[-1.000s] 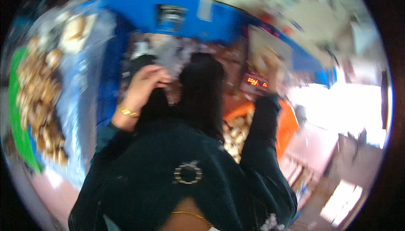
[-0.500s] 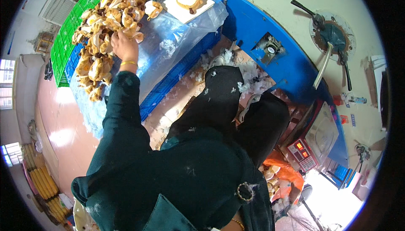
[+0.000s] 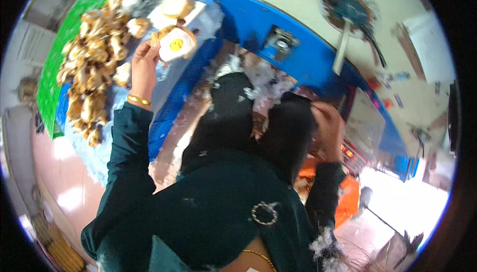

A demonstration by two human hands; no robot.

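Green crate, far left, partly behind the pile.
Heap of plush pieces, brown and cream, many, loosely piled on a clear plastic sheet; one loose piece lies just beside it.
Left hand, gold bangle at wrist: grip closed, thumb and fingers pinching one edge of a single piece.
Blue crate, beneath the sheet.
Held piece, toast-shaped, white front with a yellow smiling yolk facing up; held over the sheet, apart from the heap.
White pad, beyond it, bearing another toast-shaped piece.
White fluff, scattered around the knees.
Right hand, beside the right knee: fingers bent; cannot tell whether the grip holds anything.
Orange bag, contents mostly hidden.
Scale, red display.
Progress, as judged: one piece taken up, the bulk left heaped; which pieces are finished cannot be told.
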